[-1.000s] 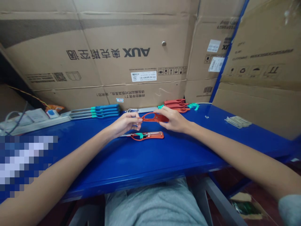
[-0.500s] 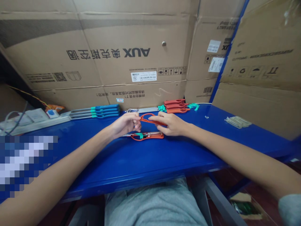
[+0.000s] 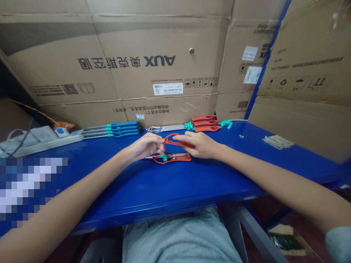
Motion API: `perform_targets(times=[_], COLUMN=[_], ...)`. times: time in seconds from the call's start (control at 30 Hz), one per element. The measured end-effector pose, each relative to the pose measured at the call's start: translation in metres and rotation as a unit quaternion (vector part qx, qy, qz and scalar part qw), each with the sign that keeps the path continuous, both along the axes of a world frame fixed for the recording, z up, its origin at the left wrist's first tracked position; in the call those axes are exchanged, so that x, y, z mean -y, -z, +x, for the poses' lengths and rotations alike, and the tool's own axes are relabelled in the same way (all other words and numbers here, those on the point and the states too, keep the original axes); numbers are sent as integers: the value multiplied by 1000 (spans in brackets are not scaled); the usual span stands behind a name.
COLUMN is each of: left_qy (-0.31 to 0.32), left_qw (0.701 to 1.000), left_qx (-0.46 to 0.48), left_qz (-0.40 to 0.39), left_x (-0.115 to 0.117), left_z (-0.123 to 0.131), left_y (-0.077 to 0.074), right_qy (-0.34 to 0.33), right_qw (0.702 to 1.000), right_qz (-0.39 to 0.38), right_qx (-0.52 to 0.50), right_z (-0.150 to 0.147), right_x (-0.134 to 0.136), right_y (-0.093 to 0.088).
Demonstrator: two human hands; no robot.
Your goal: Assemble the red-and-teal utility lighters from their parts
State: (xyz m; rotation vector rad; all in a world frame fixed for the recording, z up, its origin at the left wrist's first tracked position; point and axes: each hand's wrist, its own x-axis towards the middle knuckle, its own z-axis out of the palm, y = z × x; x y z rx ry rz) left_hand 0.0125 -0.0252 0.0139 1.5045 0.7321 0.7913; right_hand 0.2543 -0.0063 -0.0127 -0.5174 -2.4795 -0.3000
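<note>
Between both hands is an orange lighter handle half [image 3: 172, 138], held just above the table with its loop toward the left. My left hand [image 3: 151, 145] pinches the loop's left end. My right hand [image 3: 201, 144] grips the other end, its fingers covering much of that part. Right below lies an opened long-neck lighter [image 3: 181, 157], an orange half shell with a green trigger, a clear tank and a metal rod pointing left. My left fingers hang close over its rod; whether they touch it I cannot tell.
Along the back of the blue table [image 3: 164, 190] lie blue lighters [image 3: 123, 129], metal rods [image 3: 171, 128], orange handle halves [image 3: 205, 124] and green triggers [image 3: 226, 124]. Pale strips [image 3: 278, 142] rest at right. A power strip [image 3: 55, 143] is at left. Cardboard [image 3: 131, 36] walls the back.
Both hands stay on the orange handle half, which has tipped very slightly. The opened lighter below has not moved.
</note>
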Motion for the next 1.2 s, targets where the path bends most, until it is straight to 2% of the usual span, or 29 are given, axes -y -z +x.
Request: perform_targets(times=[0.17,0.43,1.2], left_qy=[17,18,4], left_qw=[999,1000,1000], left_qx=[16,6,-10], left_qz=[-23,3,17], left_x=[0,3,5], left_z=[-1,3,4], left_y=[-1,-2,-2], right_qy=[18,6,-8], right_qw=[1000,999,1000], right_qz=[11,33,-18], right_qx=[20,13,9], right_z=[0,-1,-3], right_x=[1,3,6], right_y=[0,0,-4])
